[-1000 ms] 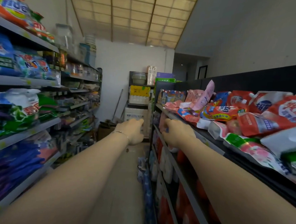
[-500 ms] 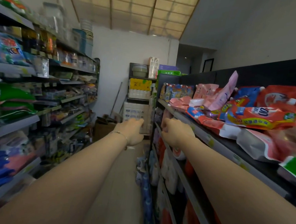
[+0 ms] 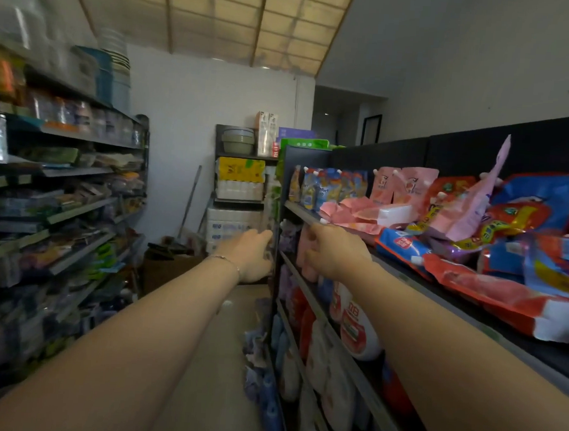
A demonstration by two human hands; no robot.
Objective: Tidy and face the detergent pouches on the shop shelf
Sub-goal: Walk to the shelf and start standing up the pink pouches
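Though askew, pouches (image 3: 495, 228) atop black aisle shelf (image 3: 534, 354)

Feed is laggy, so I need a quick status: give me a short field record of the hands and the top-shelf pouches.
left hand: stretched forward over the aisle, holding nothing
right hand: by the top shelf edge; grip cannot be told
upright pouches: pink pair standing at the back
fallen pouches: pink, lying flat in front of them
red pouch: lying flat near the front edge
tidying: not yet done
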